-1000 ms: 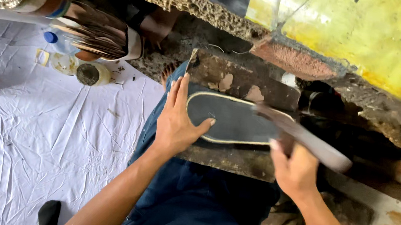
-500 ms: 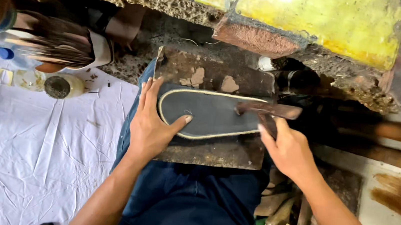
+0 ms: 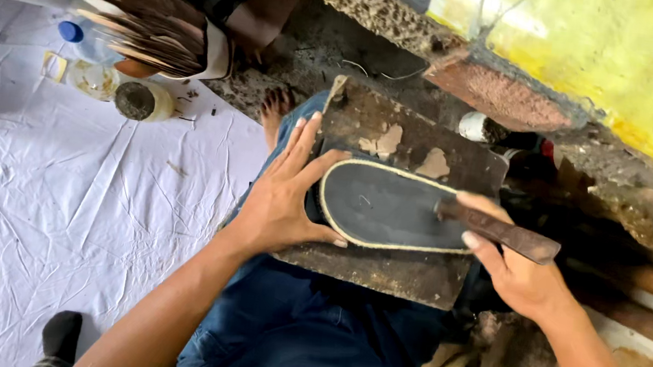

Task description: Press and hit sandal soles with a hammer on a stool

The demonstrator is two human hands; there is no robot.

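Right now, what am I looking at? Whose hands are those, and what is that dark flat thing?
This picture comes from a camera worn on a person's head, looking down at their own lap. There is no machine, only two bare hands. A worn brown board rests on their knees. On it lies a dark shoe sole with a pale edge. The left hand presses the sole's rounded end to steady it. The right hand holds a long brown tool against the sole. Beside them, a white cloth covers the floor, with a small jar on it.

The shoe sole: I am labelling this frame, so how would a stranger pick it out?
Find the worn dark board on the person's lap. The shoe sole lies flat on it, between the left hand and right hand. It alone is a dark oval with a pale rim.
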